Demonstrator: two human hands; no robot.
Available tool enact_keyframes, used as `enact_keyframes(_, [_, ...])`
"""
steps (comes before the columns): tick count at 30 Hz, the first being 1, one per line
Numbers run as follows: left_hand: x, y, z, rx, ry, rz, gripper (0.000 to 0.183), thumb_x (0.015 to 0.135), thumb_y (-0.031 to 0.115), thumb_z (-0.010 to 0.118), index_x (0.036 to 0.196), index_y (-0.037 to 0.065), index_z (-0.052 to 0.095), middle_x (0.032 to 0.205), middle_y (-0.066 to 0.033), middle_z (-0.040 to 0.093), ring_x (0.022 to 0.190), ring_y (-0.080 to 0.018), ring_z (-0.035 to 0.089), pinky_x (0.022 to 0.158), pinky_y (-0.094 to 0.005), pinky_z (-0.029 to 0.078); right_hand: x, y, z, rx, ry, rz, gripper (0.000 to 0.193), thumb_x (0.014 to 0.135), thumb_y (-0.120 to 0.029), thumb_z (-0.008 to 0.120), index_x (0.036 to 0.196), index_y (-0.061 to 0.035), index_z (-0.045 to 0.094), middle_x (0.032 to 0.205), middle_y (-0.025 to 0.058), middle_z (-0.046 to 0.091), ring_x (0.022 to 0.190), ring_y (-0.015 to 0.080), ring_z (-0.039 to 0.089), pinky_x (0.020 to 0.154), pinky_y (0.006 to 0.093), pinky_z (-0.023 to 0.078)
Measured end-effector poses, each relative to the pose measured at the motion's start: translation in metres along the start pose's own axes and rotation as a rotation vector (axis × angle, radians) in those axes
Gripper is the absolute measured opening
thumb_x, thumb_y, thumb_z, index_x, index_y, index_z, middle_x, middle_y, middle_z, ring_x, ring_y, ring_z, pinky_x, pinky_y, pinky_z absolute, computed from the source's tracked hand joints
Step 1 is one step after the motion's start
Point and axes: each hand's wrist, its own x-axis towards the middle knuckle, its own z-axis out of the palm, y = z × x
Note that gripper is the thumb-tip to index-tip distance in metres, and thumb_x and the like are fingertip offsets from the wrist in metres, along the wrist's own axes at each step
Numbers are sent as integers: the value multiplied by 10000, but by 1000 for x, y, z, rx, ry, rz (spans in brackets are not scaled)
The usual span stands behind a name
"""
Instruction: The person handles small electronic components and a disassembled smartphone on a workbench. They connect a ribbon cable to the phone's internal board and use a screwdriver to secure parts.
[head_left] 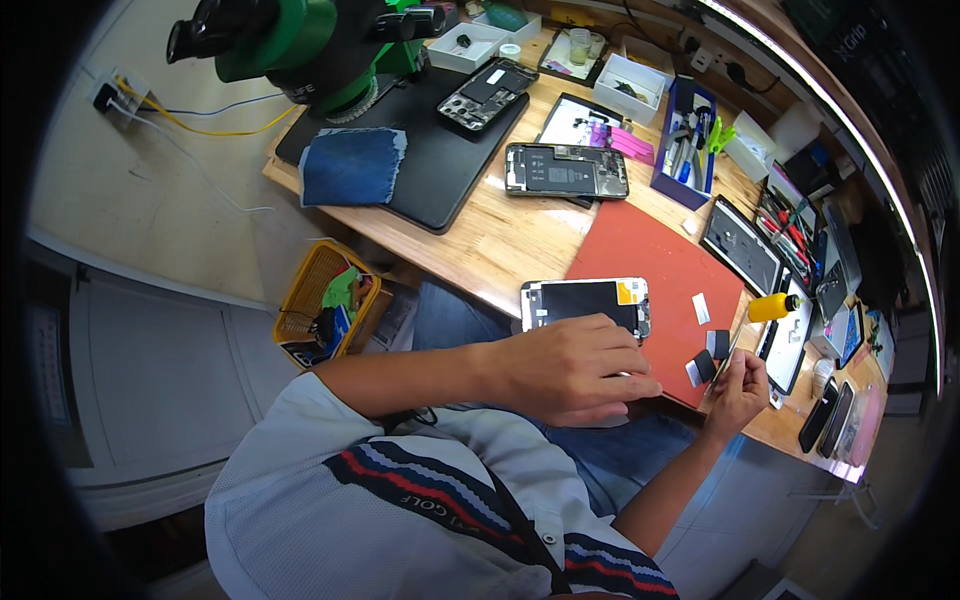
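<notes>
A phone screen assembly [575,298] with a dark back and yellow sticker lies at the near left of the red-orange mat [640,240]. My left hand [585,375] is over its near edge, fingers bent and pressed together; what they hold, if anything, is hidden. My right hand [740,392] pinches a thin, slender tool [737,338] at the mat's right edge. Small black-and-white film pieces [702,368] lie just left of it, with a white strip [700,308] beyond. An opened phone [567,172] with its battery showing rests past the mat.
A green-and-black microscope [290,50] stands over a black pad [440,170] with a blue cloth [352,167] and another opened phone [488,93]. At right are a yellow bottle [770,307], phone frames [742,245] and a purple tool box [685,150]. A yellow basket [310,275] sits below left.
</notes>
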Motion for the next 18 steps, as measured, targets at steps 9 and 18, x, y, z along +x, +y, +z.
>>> enact_keyframes(9, [-61,19,31,-310,-371,-46,320,871,260,694,1134,87,637,890,-74,621,843,-263,621,728,-387,500,0,7,-5,7,9,24,137,978,-115,645,914,6,641,633,-26,542,494,7,418,450,158,294])
enact_keyframes(18, [-88,-6,93,-392,-718,-262,368,914,309,655,1184,59,634,996,-141,691,929,-325,663,816,-430,521,-1,1,-3,35,16,-33,104,956,-84,663,921,12,645,638,-27,563,528,5,457,481,169,321])
